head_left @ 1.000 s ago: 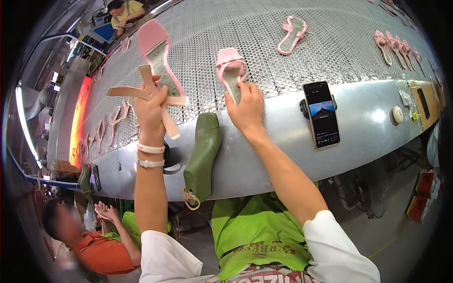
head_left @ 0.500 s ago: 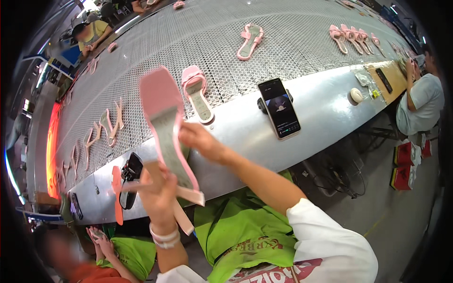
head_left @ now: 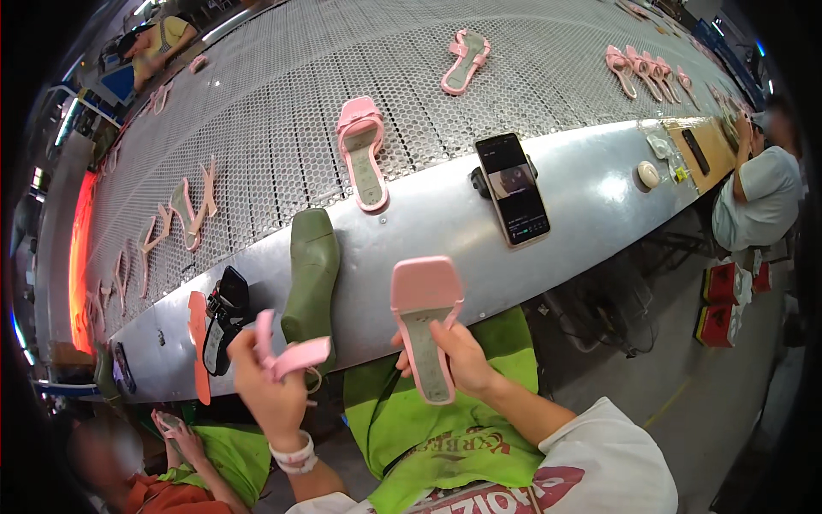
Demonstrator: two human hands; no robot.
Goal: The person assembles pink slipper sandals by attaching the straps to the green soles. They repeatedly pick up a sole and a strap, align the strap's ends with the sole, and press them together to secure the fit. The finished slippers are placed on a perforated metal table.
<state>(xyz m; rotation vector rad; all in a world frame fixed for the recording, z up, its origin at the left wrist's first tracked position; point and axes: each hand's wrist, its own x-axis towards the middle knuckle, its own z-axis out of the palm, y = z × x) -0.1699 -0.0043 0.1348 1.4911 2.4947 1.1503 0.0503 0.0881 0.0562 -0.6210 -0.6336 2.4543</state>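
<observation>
Pink sole [head_left: 424, 325] gripped in right hand [head_left: 458, 360], long axis twelve to six, toe up. Pink strap [head_left: 287, 354] pinched in left hand [head_left: 270, 394], at nine o'clock, apart.

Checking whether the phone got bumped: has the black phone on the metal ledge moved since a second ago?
No. The black phone lies on the metal ledge beside the same small black mount; only the head camera's view has shifted.

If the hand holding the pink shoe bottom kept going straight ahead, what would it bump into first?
Probably the bare metal ledge beside the belt. The right hand with the pink sole points up toward it; the phone sits slightly right, though depth is unclear.
</observation>
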